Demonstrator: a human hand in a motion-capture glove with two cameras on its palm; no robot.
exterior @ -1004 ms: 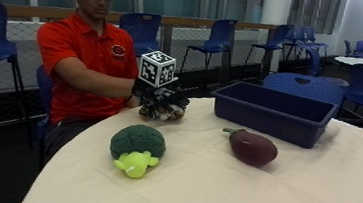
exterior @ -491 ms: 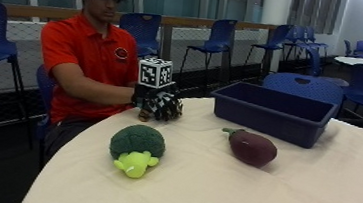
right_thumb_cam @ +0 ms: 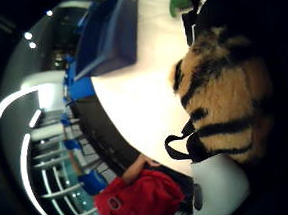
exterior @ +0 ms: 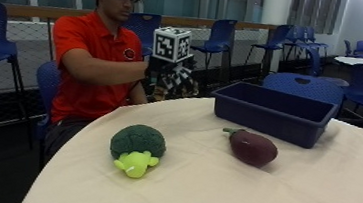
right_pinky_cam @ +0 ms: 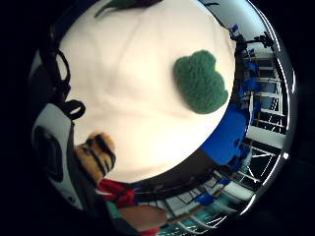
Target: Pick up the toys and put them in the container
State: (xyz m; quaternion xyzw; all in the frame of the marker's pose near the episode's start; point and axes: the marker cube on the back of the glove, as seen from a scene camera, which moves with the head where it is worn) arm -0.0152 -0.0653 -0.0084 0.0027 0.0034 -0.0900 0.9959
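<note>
My gloved right hand (exterior: 170, 78) is raised above the near edge of the round table (exterior: 259, 199), in front of the person's chest. Its fingers curl round a tiger-striped plush toy (right_thumb_cam: 223, 96), whose end also shows beside the palm (right_pinky_cam: 96, 155). A green broccoli toy (exterior: 137, 147) lies on the cloth below and to the front of the hand (right_pinky_cam: 199, 81). A purple eggplant toy (exterior: 252, 147) lies between the broccoli and the blue container (exterior: 271, 112), which stands open at the far side (right_thumb_cam: 110, 35).
A white cloth covers the table. Blue chairs (exterior: 303, 88) stand behind the container and along the railing at the back. The person's bare left arm stays out of sight below the table edge.
The gloved hand has risen from just above the table edge and shifted a little toward the container, carrying the striped toy. Broccoli, eggplant and container have not moved.
</note>
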